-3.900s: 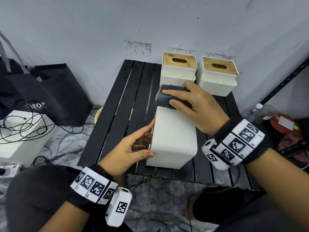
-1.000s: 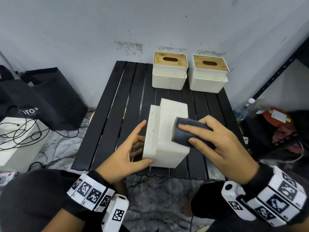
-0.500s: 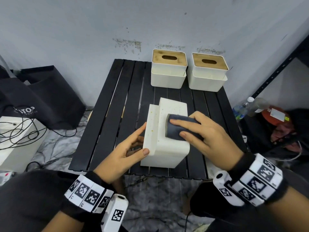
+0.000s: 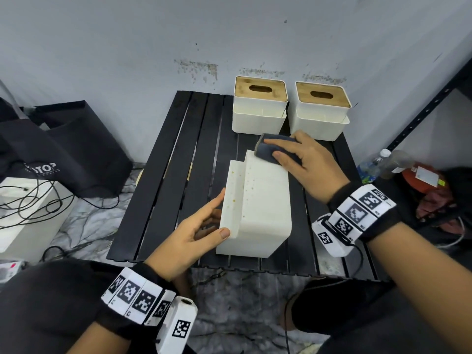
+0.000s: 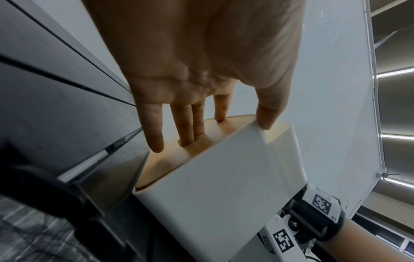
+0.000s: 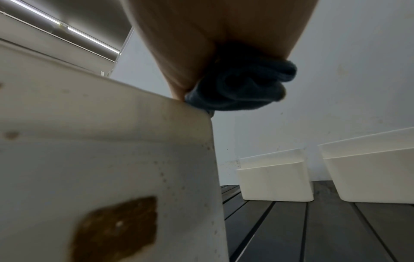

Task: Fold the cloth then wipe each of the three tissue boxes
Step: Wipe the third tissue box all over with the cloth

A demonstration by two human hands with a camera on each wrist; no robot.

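Note:
A white tissue box (image 4: pixel 258 208) lies on its side on the black slatted table (image 4: pixel 178 175), its speckled face up. My left hand (image 4: pixel 217 218) holds its left end, thumb over the near edge. In the left wrist view two fingers (image 5: pixel 190 127) reach into the slot of the wooden lid (image 5: pixel 170 156) of this box (image 5: pixel 224 195). My right hand (image 4: pixel 272 148) grips a folded dark blue cloth (image 4: pixel 265 152) and presses it on the box's far end. The right wrist view shows the cloth (image 6: pixel 239 88) at the box's top edge (image 6: pixel 112 141), above a brown stain (image 6: pixel 116 226).
Two more white tissue boxes with wooden lids (image 4: pixel 259 106) (image 4: pixel 321 111) stand upright at the table's back edge against the wall. A black bag (image 4: pixel 63 149) and a white box with cables (image 4: pixel 25 208) sit on the floor at left. A bottle (image 4: pixel 370 167) and a shelf post (image 4: pixel 421 111) are at right.
My right hand has slid the cloth along the box's upper face from the near part to the far end. The left hand has kept its hold.

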